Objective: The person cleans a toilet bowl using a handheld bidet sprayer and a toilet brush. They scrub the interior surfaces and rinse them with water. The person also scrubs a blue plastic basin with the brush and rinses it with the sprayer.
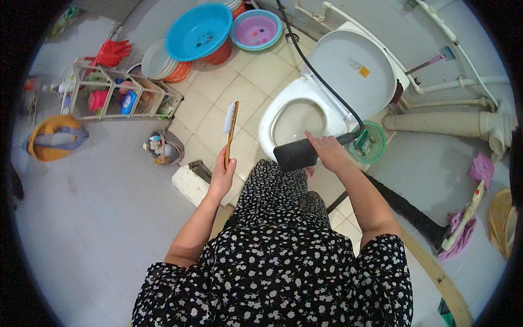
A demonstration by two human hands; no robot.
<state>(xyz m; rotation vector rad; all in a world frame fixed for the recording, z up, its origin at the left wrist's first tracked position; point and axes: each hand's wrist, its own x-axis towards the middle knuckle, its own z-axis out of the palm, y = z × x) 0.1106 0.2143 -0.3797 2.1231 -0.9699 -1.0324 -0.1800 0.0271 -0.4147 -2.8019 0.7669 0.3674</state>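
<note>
A long-handled scrub brush [232, 124] with white bristles stands nearly upright in my left hand [222, 173], bristles facing left. My right hand [330, 152] grips a flat black hand shower head [295, 155], its index finger stretched along it. From the handle's far end a black hose [329, 83] runs up across the toilet. The white toilet [267, 118] stands before me with its seat down and its lid [351, 69] raised. The shower head overlaps the front rim of the bowl in this view; whether they touch I cannot tell.
A green mesh basket [378, 151] stands right of the toilet. Blue [184, 36] and purple [255, 30] basins sit at the back beside stacked buckets [155, 61]. A white rack [108, 98] with bottles and red gloves [112, 53] is at left. A hanging caddy [175, 151] is nearer me.
</note>
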